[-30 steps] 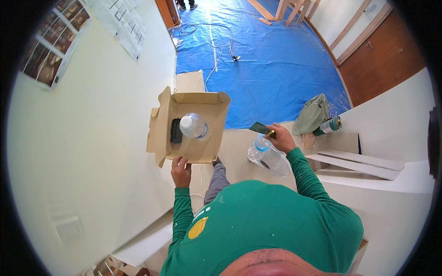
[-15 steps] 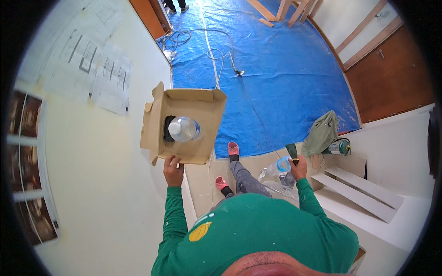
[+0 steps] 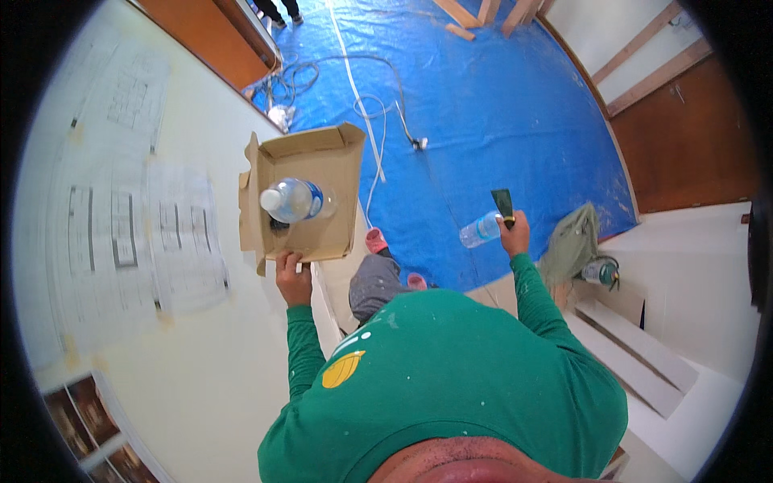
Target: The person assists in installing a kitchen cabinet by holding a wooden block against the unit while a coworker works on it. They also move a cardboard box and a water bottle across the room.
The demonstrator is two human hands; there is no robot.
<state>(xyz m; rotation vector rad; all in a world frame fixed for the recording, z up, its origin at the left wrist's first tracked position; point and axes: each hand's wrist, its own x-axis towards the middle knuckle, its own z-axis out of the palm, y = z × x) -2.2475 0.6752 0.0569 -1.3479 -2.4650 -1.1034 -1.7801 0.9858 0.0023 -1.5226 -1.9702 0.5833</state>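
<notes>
My left hand (image 3: 293, 278) grips the near edge of a shallow open cardboard box (image 3: 342, 173), holding it out flat. A clear plastic bottle (image 3: 294, 201) with a white cap and blue label stands in the box, leaning toward its left side. Partly hidden behind it is a small black object (image 3: 279, 226). My right hand (image 3: 515, 233) is closed round a scraper (image 3: 502, 201) with a wide dark blade pointing up. Against the same hand is a second clear bottle (image 3: 481, 231) with a light blue label, which seems held too; the fingers hide its near end.
Blue sheeting (image 3: 451, 97) covers the floor ahead, crossed by cables (image 3: 394, 76) and a small connector (image 3: 419, 144). A white wall with taped drawings (image 3: 129, 233) runs along my left. At right are a green cloth (image 3: 570, 241), a green canister (image 3: 600, 272) and white boards (image 3: 636, 354). Another person's legs (image 3: 278, 10) show far off.
I have stepped forward onto the sheeting. The bottle by my right hand has moved along with it, and the box has shifted slightly left. Both hands keep their grip.
</notes>
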